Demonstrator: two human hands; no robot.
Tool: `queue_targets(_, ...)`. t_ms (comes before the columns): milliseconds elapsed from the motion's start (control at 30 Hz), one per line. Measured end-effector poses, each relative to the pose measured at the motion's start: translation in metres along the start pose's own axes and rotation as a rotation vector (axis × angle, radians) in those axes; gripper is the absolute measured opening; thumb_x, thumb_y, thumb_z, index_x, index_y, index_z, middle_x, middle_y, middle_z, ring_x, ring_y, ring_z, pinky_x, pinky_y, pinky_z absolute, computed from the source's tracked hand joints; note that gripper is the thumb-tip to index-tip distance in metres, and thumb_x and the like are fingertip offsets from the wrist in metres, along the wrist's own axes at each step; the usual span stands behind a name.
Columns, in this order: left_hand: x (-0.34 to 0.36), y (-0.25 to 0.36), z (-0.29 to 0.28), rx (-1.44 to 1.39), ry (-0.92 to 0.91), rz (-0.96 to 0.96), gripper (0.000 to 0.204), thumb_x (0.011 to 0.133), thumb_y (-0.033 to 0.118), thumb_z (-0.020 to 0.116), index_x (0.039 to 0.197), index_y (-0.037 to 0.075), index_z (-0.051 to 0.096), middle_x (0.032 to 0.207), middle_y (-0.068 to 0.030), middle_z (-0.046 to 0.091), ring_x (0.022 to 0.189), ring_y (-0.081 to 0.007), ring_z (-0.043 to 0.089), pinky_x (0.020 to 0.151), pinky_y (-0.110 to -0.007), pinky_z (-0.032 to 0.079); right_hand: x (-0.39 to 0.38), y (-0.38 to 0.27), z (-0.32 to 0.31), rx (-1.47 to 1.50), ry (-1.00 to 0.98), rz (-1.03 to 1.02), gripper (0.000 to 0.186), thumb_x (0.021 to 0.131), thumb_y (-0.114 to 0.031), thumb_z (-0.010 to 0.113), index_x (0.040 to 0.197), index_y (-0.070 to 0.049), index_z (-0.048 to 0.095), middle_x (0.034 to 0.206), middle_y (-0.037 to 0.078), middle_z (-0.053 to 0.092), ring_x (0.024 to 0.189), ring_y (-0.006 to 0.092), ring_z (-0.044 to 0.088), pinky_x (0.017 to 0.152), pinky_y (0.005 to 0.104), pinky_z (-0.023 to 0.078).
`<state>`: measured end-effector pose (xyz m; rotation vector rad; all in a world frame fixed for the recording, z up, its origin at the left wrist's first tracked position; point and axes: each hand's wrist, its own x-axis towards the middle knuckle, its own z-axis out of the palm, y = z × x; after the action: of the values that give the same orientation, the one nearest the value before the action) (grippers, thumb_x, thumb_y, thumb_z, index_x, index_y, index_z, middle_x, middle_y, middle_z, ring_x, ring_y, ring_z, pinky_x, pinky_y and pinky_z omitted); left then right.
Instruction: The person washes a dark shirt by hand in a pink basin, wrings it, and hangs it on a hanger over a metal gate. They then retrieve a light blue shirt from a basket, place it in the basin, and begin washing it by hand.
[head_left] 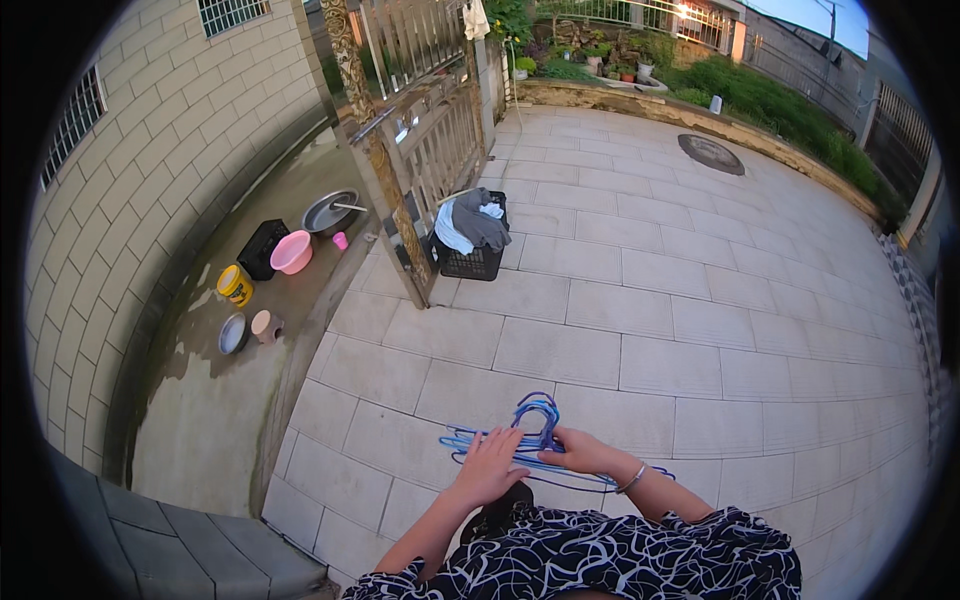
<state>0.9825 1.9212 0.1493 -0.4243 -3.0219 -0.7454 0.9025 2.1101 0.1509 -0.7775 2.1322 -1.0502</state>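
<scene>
A bundle of blue and purple clothes hangers (pixel 541 412) is in front of me, low in the view, hooks pointing away from me. My right hand (pixel 580 452) is closed around the bundle near the hooks. Across the hangers' left part lies my left hand (pixel 488 466), its fingers over the wires and its thumb on the near side, gripping them. The hangers' long bars stick out past both hands. Part of the bundle is hidden behind my fingers.
Ahead, a black crate (pixel 470 264) holds grey and light-blue laundry (pixel 478 220) beside a metal gate (pixel 430 130). On the wet concrete at left stand a pink basin (pixel 291 253), a yellow bucket (pixel 235 287) and a metal basin (pixel 325 215). A round cover (pixel 712 154) lies in the tiled floor.
</scene>
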Motion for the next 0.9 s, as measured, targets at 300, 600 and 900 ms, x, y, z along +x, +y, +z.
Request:
queue_targets(300, 0.163, -0.136, -0.055, -0.106, -0.077, -0.022, 0.054, 0.066, 0.031, 0.070, 0.110, 0.006, 0.050, 0.095, -0.0127, 0.059, 0.086, -0.0287, 0.057, 0.072, -0.035, 0.045, 0.169, -0.002, -0.142, 0.328, -0.250, 0.032, 0.030, 0.081, -0.023, 0.060, 0.099, 0.000, 0.053, 0.083, 0.005, 0.056, 0.073, 0.0113, 0.046, 0.067, 0.0262, 0.040)
queue_targets(600, 0.337, -0.195, -0.100, -0.121, -0.262, -0.128, 0.044, 0.073, 0.038, 0.061, 0.103, 0.009, 0.047, 0.092, -0.0124, 0.058, 0.085, -0.0295, 0.056, 0.067, -0.038, 0.045, 0.311, 0.016, -0.286, 0.292, -0.341, 0.175, 0.023, 0.080, -0.023, 0.061, 0.092, -0.004, 0.055, 0.063, -0.005, 0.043, 0.052, 0.0050, 0.032, 0.045, 0.0200, 0.028)
queue_targets(900, 0.494, -0.254, -0.129, 0.031, 0.085, -0.322, 0.026, 0.077, 0.035, 0.056, 0.086, 0.011, 0.052, 0.074, -0.0087, 0.060, 0.068, -0.0285, 0.058, 0.057, -0.039, 0.044, 0.488, 0.025, -0.427, 0.098, -0.433, 0.033, 0.018, 0.080, -0.023, 0.058, 0.085, -0.007, 0.054, 0.063, -0.005, 0.043, 0.052, 0.0062, 0.035, 0.044, 0.0213, 0.030)
